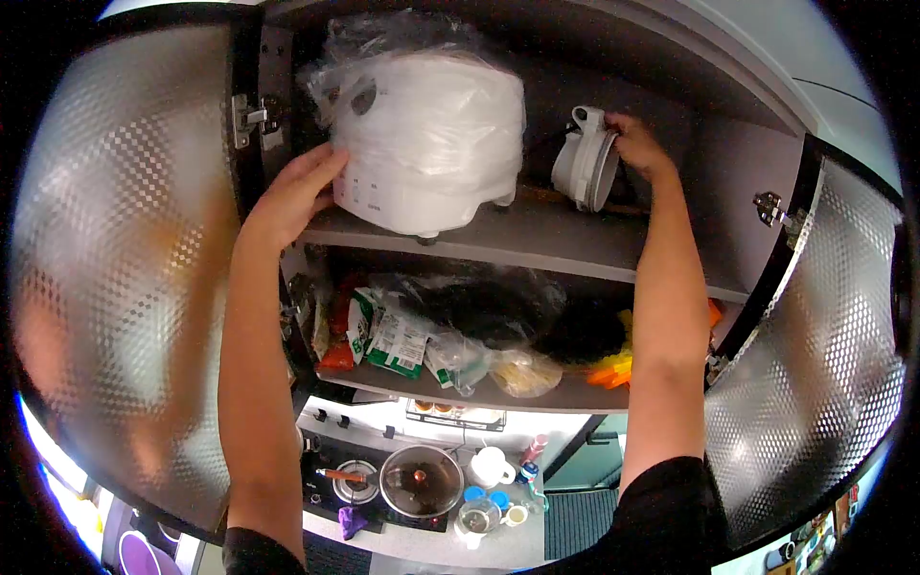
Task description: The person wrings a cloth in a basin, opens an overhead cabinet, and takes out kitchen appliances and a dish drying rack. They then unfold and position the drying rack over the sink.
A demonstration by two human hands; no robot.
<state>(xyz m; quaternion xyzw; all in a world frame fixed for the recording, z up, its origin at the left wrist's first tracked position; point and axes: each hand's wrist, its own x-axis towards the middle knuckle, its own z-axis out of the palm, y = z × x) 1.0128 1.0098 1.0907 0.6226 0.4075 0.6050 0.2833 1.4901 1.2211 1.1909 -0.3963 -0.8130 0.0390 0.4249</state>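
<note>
A white appliance (pixel 426 144) wrapped in clear plastic stands on the upper shelf (pixel 537 230) of an open cabinet. My left hand (pixel 295 195) rests against its lower left side, fingers apart and partly spread. To the right, my right hand (pixel 637 147) has its fingers closed on the rim of a white round part (pixel 583 163), which is tilted on its side near the shelf surface. A handle-like piece stands at the top of this part. Behind it, the back of the cabinet is dark.
Cabinet doors stand open at left (pixel 125 259) and right (pixel 815 364). The lower shelf (pixel 460 391) holds food packets (pixel 398 343) and plastic bags. Below are a stove with a lidded pan (pixel 421 481), a white kettle (pixel 492 467) and glass jars (pixel 477 517).
</note>
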